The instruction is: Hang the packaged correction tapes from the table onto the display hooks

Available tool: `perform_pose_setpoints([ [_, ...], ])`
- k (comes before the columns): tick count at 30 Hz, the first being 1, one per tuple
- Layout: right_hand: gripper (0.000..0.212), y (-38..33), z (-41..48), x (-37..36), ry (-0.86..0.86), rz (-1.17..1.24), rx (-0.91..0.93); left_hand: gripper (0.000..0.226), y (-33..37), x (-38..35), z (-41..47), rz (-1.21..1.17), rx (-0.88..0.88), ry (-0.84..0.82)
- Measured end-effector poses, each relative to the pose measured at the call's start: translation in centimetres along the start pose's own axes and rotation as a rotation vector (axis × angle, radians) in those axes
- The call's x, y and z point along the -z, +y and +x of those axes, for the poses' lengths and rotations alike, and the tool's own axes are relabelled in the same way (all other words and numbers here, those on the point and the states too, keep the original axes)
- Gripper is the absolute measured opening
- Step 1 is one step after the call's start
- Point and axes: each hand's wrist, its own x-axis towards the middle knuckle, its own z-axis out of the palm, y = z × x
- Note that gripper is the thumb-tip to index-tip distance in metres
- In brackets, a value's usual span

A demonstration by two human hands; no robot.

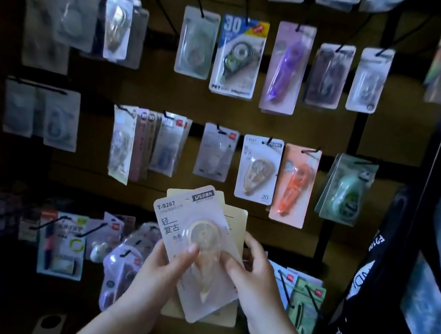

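Left hand (pixel 167 260) and right hand (pixel 252 263): both grips clamped on a fanned stack of packaged correction tapes (pixel 194 239), held unhung below the matching T-9267 pack (pixel 258 170) on its display hook (pixel 269 141). Rows around that pack are already stocked; judged midway, the held stack remaining.

Two bare forearms are seen entering from the 6 o'clock edge of the view. No sleeve, cuff, watch or bracelet is visible on either arm up to the frame's edge. The left hand (pixel 167 263) is shown with no ring or glove; its nails are short, and the thumbnail appears unpainted. The right hand (pixel 250 272), toward 5 o'clock of centre, is likewise ungloved and without rings. Fine detail of the nails on that hand is lost in the dim light.
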Motion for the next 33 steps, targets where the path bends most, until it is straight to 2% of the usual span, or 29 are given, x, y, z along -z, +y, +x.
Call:
perform_pose_setpoints([
  [3, 0.029, -1.3, 1.4, -1.3, 0.057, -0.020, 0.049, 0.038, 1.6, 0.7, 1.2, 0.002, -0.007, 0.021],
  [5, 0.024, -2.0, 2.5, -2.2, 0.105, -0.030, 0.105, 0.027, 2.6, 1.2, 2.2, 0.003, -0.051, 0.041],
  [9, 0.009, -3.3, 4.6, -4.1, 0.065, -0.133, 0.138, 0.055, 4.3, 2.7, 4.1, 0.058, -0.094, 0.048],
  [16, 0.014, -4.7, 8.1, -7.0, 0.132, 0.053, 0.143, 0.045, 5.7, 5.3, 7.2, 0.028, -0.104, 0.108],
  [22, 0.015, -5.5, 9.7, -8.7, 0.128, 0.083, 0.153, 0.031, 6.5, 6.7, 8.8, 0.041, -0.116, 0.142],
  [26, 0.015, -6.9, 10.2, -9.4, 0.105, 0.047, 0.193, 0.053, 7.8, 7.4, 9.2, 0.036, -0.142, 0.106],
  [30, 0.015, -8.5, 11.2, -9.7, 0.108, -0.024, 0.228, 0.058, 8.9, 8.2, 9.3, 0.049, -0.147, 0.089],
  [33, 0.021, -9.8, 12.0, -9.6, -0.013, -0.186, 0.233, 0.057, 9.7, 9.5, 9.6, 0.063, -0.171, 0.122],
])
